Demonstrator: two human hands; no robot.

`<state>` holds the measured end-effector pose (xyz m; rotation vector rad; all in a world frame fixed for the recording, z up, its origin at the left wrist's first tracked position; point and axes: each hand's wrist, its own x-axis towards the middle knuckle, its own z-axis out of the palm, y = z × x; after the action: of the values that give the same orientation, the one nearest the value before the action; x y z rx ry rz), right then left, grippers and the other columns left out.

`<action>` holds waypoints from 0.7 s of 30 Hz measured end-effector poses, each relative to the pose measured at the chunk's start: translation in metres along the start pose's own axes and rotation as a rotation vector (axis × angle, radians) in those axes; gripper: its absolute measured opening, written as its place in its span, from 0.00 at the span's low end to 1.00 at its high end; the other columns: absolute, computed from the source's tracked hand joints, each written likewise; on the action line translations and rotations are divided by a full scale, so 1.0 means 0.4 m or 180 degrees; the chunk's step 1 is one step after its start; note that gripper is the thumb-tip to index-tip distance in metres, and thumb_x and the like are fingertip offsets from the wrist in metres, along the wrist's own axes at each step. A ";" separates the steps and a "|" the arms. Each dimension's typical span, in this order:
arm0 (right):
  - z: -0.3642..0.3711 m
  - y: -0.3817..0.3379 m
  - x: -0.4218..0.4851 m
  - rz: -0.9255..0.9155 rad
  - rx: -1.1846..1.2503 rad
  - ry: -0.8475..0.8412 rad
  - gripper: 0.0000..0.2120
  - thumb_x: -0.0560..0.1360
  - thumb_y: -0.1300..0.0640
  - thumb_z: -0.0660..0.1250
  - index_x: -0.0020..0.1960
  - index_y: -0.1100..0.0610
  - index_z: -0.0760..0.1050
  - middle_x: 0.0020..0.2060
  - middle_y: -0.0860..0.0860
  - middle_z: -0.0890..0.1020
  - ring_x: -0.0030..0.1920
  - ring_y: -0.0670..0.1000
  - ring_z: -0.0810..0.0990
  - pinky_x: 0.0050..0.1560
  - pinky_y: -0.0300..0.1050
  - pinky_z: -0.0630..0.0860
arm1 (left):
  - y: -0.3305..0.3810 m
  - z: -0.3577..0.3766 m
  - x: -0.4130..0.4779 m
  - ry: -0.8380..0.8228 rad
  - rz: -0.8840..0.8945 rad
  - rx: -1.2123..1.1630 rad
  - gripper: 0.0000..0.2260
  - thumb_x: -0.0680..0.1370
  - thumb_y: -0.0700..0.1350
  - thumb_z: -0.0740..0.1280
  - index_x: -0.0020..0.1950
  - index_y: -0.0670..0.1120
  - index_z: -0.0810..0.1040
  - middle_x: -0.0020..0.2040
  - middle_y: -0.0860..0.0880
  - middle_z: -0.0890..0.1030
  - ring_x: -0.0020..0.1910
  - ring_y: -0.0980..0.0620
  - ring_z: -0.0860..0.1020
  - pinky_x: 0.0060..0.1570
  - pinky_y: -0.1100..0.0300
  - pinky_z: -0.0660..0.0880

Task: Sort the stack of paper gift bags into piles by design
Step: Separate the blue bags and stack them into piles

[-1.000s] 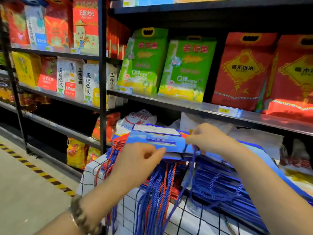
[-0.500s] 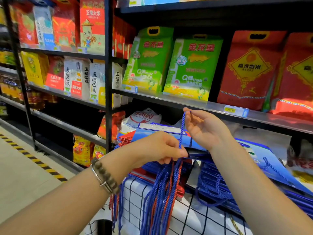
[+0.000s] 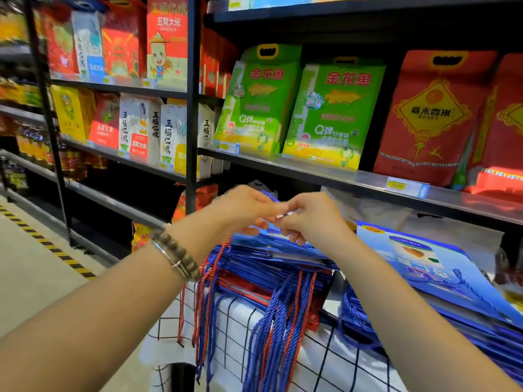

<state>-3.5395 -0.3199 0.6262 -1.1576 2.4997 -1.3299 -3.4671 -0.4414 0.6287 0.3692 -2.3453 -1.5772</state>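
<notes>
Paper gift bags form two piles: a red-and-blue stack [image 3: 268,248] and a blue pile [image 3: 424,267]. Left hand [image 3: 240,206] and right hand [image 3: 314,222] meet over the stack, fingers curled; what they pinch is unclear.

Both arms reach fwd & up toward frame centre. L forearm [image 3: 99,306] comes in from lower left, bare, running diagonally up-right. A bead bracelet [image 3: 177,257] w/ a thin metal bangle sits on that wrist. R forearm [image 3: 410,312] comes in from lower right, angling up-left. L hand [image 3: 244,206] is knuckles-up, fingers curled, fingertips [image 3: 276,206] pointing right. R hand [image 3: 314,219] faces it, back of hand to camera, fingers curled inward. The two hands' tips touch at mid-frame. Whether they pinch anything there: can't tell, too blurred.
</notes>
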 end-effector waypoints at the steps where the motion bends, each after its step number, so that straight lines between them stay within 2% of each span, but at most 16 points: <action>1: 0.015 0.002 0.005 0.0018 -0.0182 0.0079 0.08 0.69 0.61 0.73 0.42 0.56 0.73 0.28 0.55 0.79 0.23 0.48 0.74 0.24 0.37 0.71 | -0.015 0.010 0.000 -0.0022 -0.0048 -0.0029 0.10 0.75 0.48 0.69 0.35 0.47 0.78 0.33 0.51 0.79 0.32 0.56 0.74 0.33 0.64 0.71; 3: 0.044 0.010 0.010 0.0017 -0.0461 0.0200 0.17 0.66 0.59 0.75 0.48 0.54 0.69 0.33 0.57 0.81 0.27 0.51 0.77 0.27 0.41 0.74 | -0.041 0.025 0.005 0.0056 -0.0167 -0.0288 0.12 0.74 0.45 0.70 0.32 0.46 0.75 0.32 0.49 0.78 0.31 0.55 0.74 0.34 0.63 0.73; 6: 0.060 0.021 0.008 -0.0044 -0.0671 0.0308 0.26 0.65 0.57 0.76 0.58 0.55 0.67 0.40 0.58 0.81 0.38 0.57 0.80 0.40 0.49 0.78 | -0.053 0.028 0.008 0.0169 -0.0183 -0.0291 0.11 0.74 0.44 0.70 0.34 0.42 0.76 0.27 0.50 0.79 0.28 0.56 0.75 0.31 0.64 0.75; 7: 0.056 0.025 0.002 -0.0078 -0.0763 0.0311 0.26 0.66 0.54 0.75 0.60 0.55 0.68 0.40 0.55 0.80 0.41 0.56 0.79 0.43 0.49 0.77 | -0.056 0.023 0.011 0.0290 -0.0072 -0.0036 0.11 0.75 0.43 0.69 0.34 0.41 0.77 0.26 0.50 0.79 0.29 0.56 0.77 0.31 0.64 0.77; 9: 0.035 0.033 -0.011 -0.0168 -0.1113 0.0207 0.21 0.68 0.49 0.73 0.58 0.53 0.74 0.41 0.50 0.80 0.45 0.51 0.78 0.47 0.46 0.75 | -0.056 0.005 0.017 0.0474 0.0241 0.0731 0.12 0.75 0.44 0.69 0.35 0.37 0.79 0.32 0.46 0.82 0.32 0.52 0.78 0.37 0.58 0.77; 10: 0.023 0.036 -0.020 -0.0194 -0.1291 0.0062 0.19 0.69 0.47 0.73 0.57 0.52 0.76 0.44 0.48 0.80 0.48 0.50 0.78 0.49 0.45 0.74 | -0.053 -0.004 0.017 0.0446 0.0345 0.1116 0.13 0.75 0.45 0.70 0.34 0.39 0.79 0.35 0.43 0.83 0.33 0.51 0.77 0.37 0.57 0.76; 13: -0.009 0.057 -0.043 -0.0167 -0.1550 -0.0503 0.21 0.67 0.43 0.73 0.57 0.50 0.79 0.55 0.45 0.80 0.57 0.47 0.76 0.57 0.42 0.72 | -0.048 -0.027 0.014 0.0034 0.0420 0.1830 0.15 0.74 0.46 0.70 0.28 0.46 0.74 0.29 0.47 0.76 0.28 0.53 0.71 0.29 0.63 0.66; 15: -0.017 0.073 -0.048 -0.0160 -0.1699 -0.0690 0.21 0.66 0.43 0.74 0.58 0.48 0.79 0.60 0.44 0.78 0.61 0.46 0.74 0.61 0.45 0.71 | -0.049 -0.029 0.016 -0.0145 0.0449 0.2234 0.18 0.75 0.47 0.70 0.26 0.47 0.70 0.25 0.49 0.70 0.26 0.54 0.66 0.27 0.63 0.61; 18: -0.018 0.089 -0.046 -0.0248 -0.1680 -0.0691 0.18 0.68 0.46 0.73 0.56 0.49 0.80 0.57 0.44 0.80 0.59 0.46 0.75 0.61 0.47 0.72 | -0.058 -0.024 0.020 -0.0256 0.0515 0.2515 0.19 0.75 0.47 0.69 0.26 0.46 0.67 0.25 0.49 0.67 0.25 0.53 0.64 0.27 0.62 0.59; 21: -0.015 0.096 -0.041 -0.0327 -0.1620 -0.0683 0.16 0.68 0.48 0.73 0.54 0.51 0.81 0.54 0.45 0.81 0.56 0.46 0.77 0.59 0.47 0.73 | -0.061 -0.019 0.023 -0.0291 0.0589 0.2465 0.20 0.75 0.47 0.70 0.26 0.46 0.66 0.24 0.48 0.65 0.25 0.53 0.62 0.27 0.62 0.58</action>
<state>-3.5526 -0.2922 0.5970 -1.4401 2.7175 -0.5448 -3.4713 -0.4603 0.6095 0.2221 -2.8817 -0.5616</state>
